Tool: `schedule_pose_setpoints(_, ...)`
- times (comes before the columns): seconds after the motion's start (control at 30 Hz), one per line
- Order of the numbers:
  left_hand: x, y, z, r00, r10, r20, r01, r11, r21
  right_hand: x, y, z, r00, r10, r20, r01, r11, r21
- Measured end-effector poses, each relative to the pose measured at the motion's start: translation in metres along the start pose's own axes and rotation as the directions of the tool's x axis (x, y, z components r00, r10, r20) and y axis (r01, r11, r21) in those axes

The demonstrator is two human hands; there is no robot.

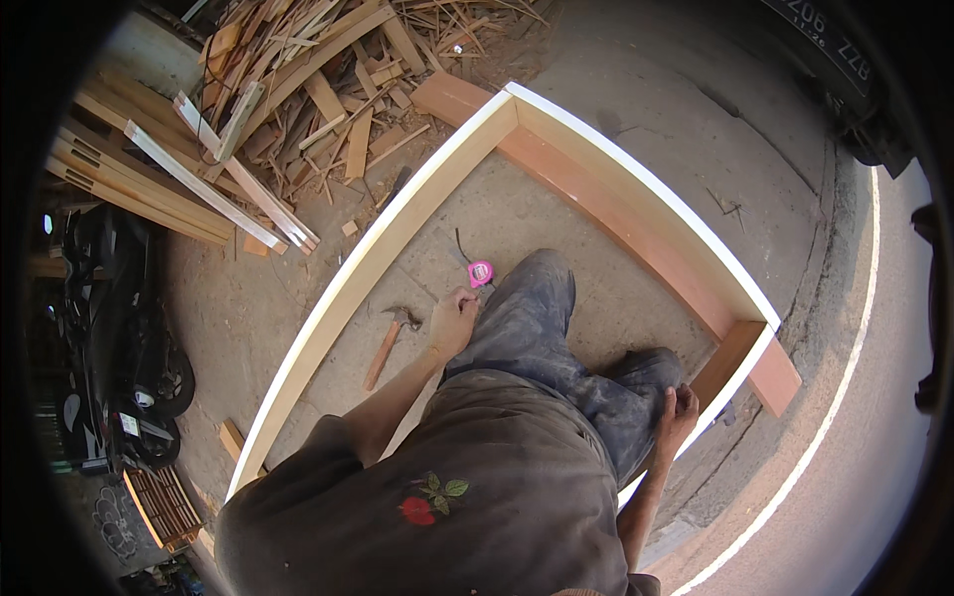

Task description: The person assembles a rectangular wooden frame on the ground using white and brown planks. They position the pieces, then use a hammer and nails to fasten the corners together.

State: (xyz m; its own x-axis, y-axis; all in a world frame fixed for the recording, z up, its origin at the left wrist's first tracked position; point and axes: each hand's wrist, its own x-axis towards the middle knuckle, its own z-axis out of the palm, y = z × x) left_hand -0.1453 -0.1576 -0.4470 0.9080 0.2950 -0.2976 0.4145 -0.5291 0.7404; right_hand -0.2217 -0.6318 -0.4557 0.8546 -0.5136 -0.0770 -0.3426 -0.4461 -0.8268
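A white-edged, tan wooden frame point(412, 214) surrounded the crouched person point(467, 477), its far side apparently resting on a reddish-brown timber beam point(606, 219); a bump from a knee point(545, 276) could have tipped it off. The left hand point(455, 323) curled beside a round pink tape measure point(480, 273), the right hand point(679, 415) beside the frame; whether either gripped anything, I couldn't tell. A careless step risked tripping over the wooden-handled claw hammer point(384, 356).

Dark shirt point(517, 487), perhaps denim trousers point(527, 318).
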Motion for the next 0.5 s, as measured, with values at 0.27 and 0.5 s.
schedule_pose_setpoints(0.27,-0.076,-0.216,-0.021,0.756,-0.622,-0.206,0.655,0.724,0.218,0.019,-0.002,0.038,0.989,-0.063,0.137,0.124,0.854,-0.504)
schedule_pose_setpoints(0.5,-0.041,-0.303,-0.067,0.69,-0.636,-0.347,0.721,0.558,0.411,0.018,0.0,0.041,0.978,-0.15,0.144,0.204,0.828,-0.523)
